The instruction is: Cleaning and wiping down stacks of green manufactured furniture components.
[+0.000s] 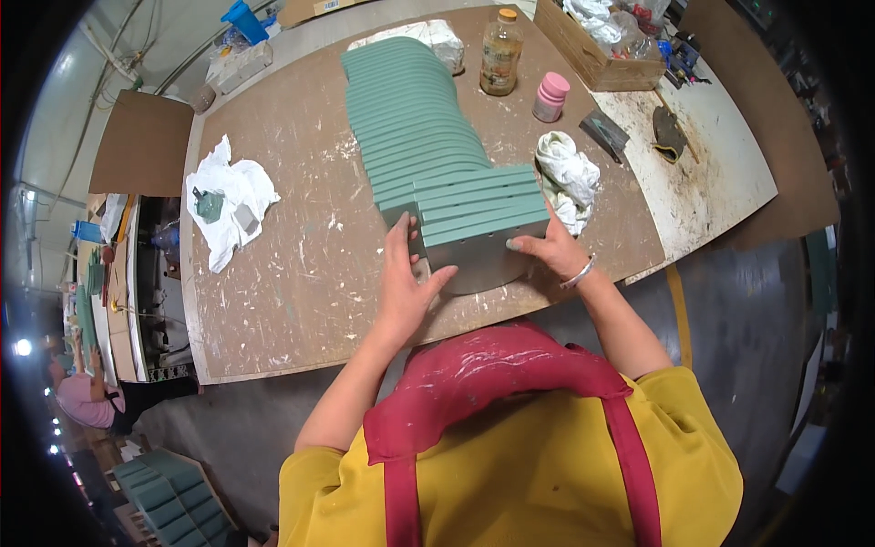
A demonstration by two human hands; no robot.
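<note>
Hands clasp the near end of the row of green panels (437, 155) on the workbench (292, 273), left hand (406, 278) and right hand (547, 246) gripping opposite ends of the front stack (483, 219), so even squeezing should keep edges flush.

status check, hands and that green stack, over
Left hand and right hand grip nearest green block. Stack of green panels behind. White rag beside right hand.

A clear bottle (500, 52) with amber liquid stands on the brown worktable (301, 273). Just right of the bottle is a pink jar (550, 97). A wooden crate (588, 50) sits further right. A white rag (228, 201) lies far left of the bottle.
</note>
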